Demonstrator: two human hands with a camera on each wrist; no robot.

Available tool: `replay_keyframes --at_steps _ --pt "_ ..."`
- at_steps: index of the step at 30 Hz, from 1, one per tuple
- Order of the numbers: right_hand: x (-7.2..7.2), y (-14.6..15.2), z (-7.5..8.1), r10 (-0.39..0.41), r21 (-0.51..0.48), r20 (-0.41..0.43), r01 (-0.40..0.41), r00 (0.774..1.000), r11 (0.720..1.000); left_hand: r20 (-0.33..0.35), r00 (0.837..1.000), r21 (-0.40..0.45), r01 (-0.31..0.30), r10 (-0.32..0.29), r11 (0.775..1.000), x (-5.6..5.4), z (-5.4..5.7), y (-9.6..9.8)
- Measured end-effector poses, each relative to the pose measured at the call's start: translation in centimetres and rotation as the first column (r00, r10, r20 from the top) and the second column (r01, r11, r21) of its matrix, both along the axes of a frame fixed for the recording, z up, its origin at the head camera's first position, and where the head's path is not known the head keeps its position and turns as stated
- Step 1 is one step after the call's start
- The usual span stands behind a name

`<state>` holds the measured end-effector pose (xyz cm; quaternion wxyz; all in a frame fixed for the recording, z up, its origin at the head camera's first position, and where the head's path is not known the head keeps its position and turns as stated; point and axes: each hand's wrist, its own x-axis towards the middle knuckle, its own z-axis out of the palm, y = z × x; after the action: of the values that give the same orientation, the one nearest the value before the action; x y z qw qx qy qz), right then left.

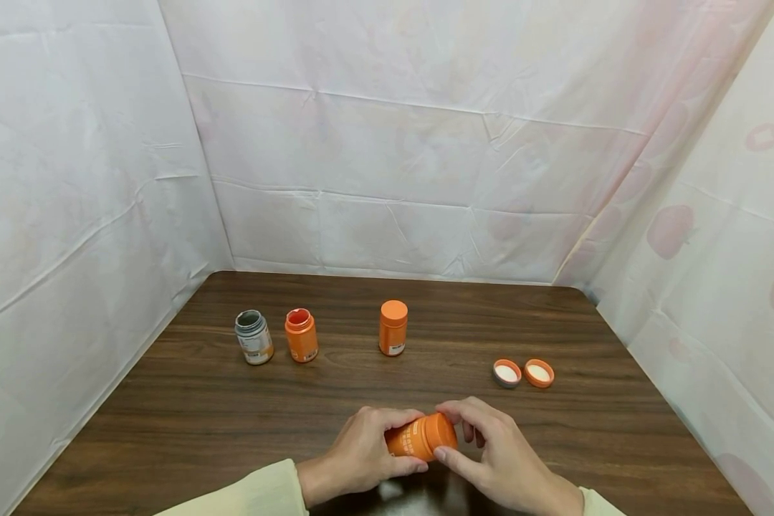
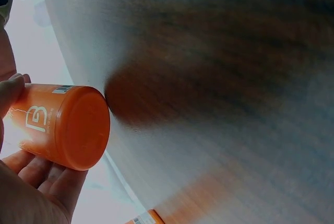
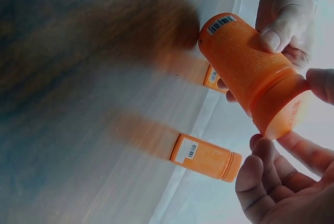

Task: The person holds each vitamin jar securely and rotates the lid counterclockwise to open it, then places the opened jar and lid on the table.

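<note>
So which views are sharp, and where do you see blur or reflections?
Head view: sharp and evenly lit, walls bend toward the edges. Left wrist view: the bottle is fairly clear, the table blurred with a dark smear. Right wrist view: the bottle is sharp, and the glossy table mirrors orange streaks.

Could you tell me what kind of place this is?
Probably a staged recording booth: a wooden table walled by creased white sheets, holding only small bottles and loose caps.

The dark wooden tabletop (image 1: 200, 416) is carrying a grey bottle (image 1: 254, 337), an open orange bottle (image 1: 301, 335), a capped orange bottle (image 1: 393, 327) and, lying at right, two caps (image 1: 523, 373).
</note>
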<state>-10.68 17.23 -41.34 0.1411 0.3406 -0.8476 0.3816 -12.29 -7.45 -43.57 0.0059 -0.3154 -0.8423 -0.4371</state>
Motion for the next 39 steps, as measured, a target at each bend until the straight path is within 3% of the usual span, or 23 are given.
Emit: replay_keyframes --at_steps 11,22,27,39 --pt "-0.26 0.13 0.29 0.141 -0.022 -0.092 -0.144 0.986 0.989 -0.010 1.000 0.001 0.008 -0.008 1.000 0.04 0.17 -0.01" --pt "-0.39 0.14 0.25 0.200 -0.014 -0.119 -0.203 0.973 0.979 -0.028 1.000 0.000 0.005 -0.005 1.000 0.02 0.10 -0.01" --pt "-0.38 -0.02 0.20 0.185 -0.034 -0.124 -0.191 0.975 0.981 -0.015 1.000 0.011 0.007 -0.007 1.000 -0.03 0.01 -0.06" --pt "-0.24 -0.32 -0.01 0.043 -0.040 -0.115 -0.047 0.992 0.998 0.013 1.000 0.028 -0.001 0.000 1.000 -0.07 0.00 -0.11"
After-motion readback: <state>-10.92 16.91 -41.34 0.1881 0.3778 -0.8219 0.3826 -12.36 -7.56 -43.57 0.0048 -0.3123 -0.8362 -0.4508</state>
